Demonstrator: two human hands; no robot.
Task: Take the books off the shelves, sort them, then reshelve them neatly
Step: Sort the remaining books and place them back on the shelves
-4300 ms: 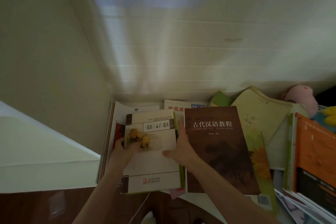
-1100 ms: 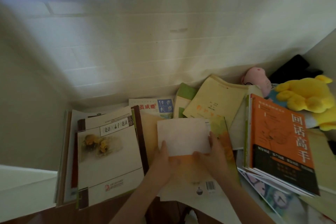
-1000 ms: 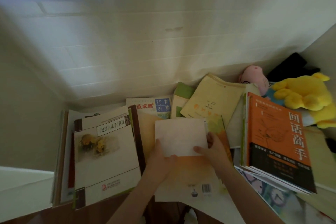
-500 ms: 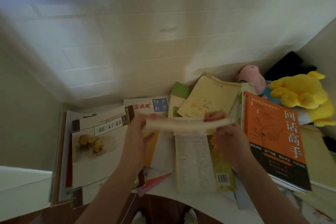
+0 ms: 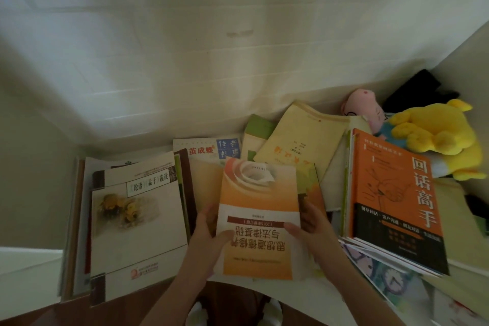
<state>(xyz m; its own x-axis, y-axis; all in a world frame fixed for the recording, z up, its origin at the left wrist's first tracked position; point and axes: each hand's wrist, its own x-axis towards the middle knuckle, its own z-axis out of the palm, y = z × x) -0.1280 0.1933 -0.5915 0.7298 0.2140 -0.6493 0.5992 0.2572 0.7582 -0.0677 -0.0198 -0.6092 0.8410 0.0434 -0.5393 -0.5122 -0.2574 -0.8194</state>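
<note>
Fingers of the left hand (image 5: 209,235) clamp the orange book (image 5: 259,206) along one edge, the right hand (image 5: 309,225) gripping the other. Edge-on a moment ago, it now lies front cover up, low over the tabletop (image 5: 304,291).

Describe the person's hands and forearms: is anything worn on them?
Both the left hand and right hand are bare: no gloves, and no rings or watch that I can see. The forearms are bare too, with no sleeve reaching into view.
</note>
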